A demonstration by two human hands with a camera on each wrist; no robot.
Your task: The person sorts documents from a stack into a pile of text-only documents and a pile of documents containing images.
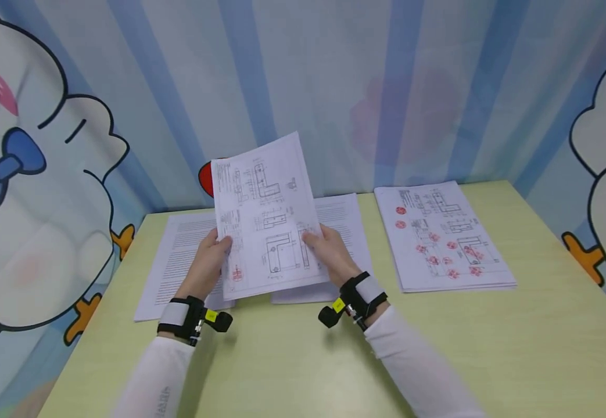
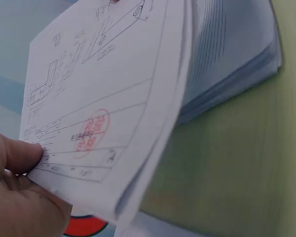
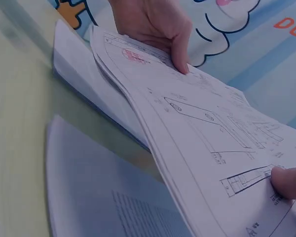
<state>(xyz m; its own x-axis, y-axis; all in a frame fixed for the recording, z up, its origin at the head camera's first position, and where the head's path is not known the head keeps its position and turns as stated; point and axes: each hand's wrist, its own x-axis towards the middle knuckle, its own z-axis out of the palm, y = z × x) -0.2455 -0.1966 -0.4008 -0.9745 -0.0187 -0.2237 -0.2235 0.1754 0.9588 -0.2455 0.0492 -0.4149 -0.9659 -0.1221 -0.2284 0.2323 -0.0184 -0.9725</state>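
Note:
Both hands hold up a few sheets of paper (image 1: pixel 253 220) printed with technical drawings and one red stamp. My left hand (image 1: pixel 208 261) pinches the left edge, thumb on the printed face. On the right side my right hand (image 1: pixel 334 252) grips the sheets, its thumb (image 3: pixel 288 182) lying over a drawing. In the left wrist view the sheets' edges part slightly near a corner. Below them, partly covered, lie a left stack of text pages (image 1: pixel 177 255) and a middle stack of text pages (image 1: pixel 341 215).
A stack of drawings (image 1: pixel 444 238) with several red stamps lies at the right on the pale yellow-green table (image 1: pixel 292 360). A striped blue curtain (image 1: pixel 323 87) with cartoon figures hangs behind the table. Each wrist wears a strapped camera.

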